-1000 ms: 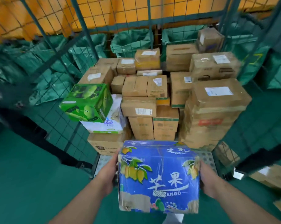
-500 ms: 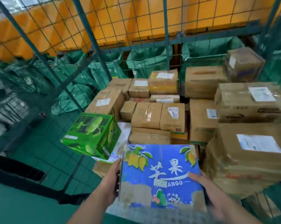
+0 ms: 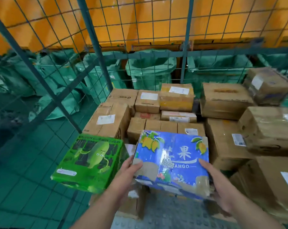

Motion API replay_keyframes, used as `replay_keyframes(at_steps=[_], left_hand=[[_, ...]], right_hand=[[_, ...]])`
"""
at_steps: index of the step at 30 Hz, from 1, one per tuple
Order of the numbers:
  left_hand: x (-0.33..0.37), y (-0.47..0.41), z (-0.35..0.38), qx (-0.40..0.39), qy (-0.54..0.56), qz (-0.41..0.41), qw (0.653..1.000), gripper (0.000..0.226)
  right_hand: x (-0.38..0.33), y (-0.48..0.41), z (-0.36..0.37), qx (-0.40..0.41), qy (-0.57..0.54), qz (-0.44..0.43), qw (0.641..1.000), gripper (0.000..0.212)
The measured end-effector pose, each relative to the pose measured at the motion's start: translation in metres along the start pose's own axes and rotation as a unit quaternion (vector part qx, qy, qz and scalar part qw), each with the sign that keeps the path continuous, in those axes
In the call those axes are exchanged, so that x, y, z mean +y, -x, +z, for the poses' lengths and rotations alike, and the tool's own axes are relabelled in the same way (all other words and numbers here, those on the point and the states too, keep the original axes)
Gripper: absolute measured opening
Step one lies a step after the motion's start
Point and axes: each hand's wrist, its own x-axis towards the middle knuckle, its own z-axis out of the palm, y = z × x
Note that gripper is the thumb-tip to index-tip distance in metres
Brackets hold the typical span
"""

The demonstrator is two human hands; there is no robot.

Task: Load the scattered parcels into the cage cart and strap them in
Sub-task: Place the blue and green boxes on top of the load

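Head view puts us at the open side of the cage cart (image 3: 88, 27), with the blue mango box (image 3: 171, 164) carried between our two hands. Our left hand (image 3: 130, 167) clasps its left edge, thumb laid over the top face. Our right hand (image 3: 222, 187) clasps the right edge the same way, its fingers tucked underneath where we cannot see them. The box hangs inside the cart over the front gap, just beside the green box (image 3: 88, 161) on our left and in front of a row of brown cartons (image 3: 166, 128).

We judge the step in hand to be setting this parcel down. To do it well, we should:

- Lower it level into the space between the green box and the tall stack (image 3: 264, 184) on our right.
- Push it back until it meets the cartons behind.
- Mind the green box. It sits tilted and overhangs its support, so a nudge from our left wrist could tip it out.
- Slip our fingers out last — only once the base has something under it.

A flat, tight top layer should make the strapping easier. We see no strap here.
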Motion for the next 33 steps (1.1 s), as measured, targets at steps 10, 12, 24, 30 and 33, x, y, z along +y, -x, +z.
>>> replay_keyframes(at_steps=[10, 12, 24, 30, 33], left_hand=[[0.126, -0.14, -0.03, 0.069, -0.046, 0.106, 0.991, 0.03], [0.146, -0.165, -0.035, 0.096, -0.077, 0.138, 0.983, 0.034], [0.139, -0.224, -0.023, 0.08, -0.139, 0.062, 0.985, 0.062], [0.133, -0.235, -0.016, 0.149, -0.075, 0.043, 0.985, 0.051], [0.133, -0.231, -0.012, 0.172, -0.082, 0.043, 0.981, 0.031]], right_hand=[[-0.109, -0.113, 0.121, 0.015, -0.006, -0.107, 0.994, 0.023], [-0.125, -0.134, 0.137, 0.02, -0.002, -0.119, 0.993, 0.019], [-0.104, -0.22, 0.184, 0.097, -0.008, -0.059, 0.993, 0.037], [-0.103, -0.226, 0.186, 0.12, 0.029, -0.056, 0.991, 0.086], [-0.105, -0.22, 0.18, 0.117, 0.047, -0.074, 0.989, 0.071]])
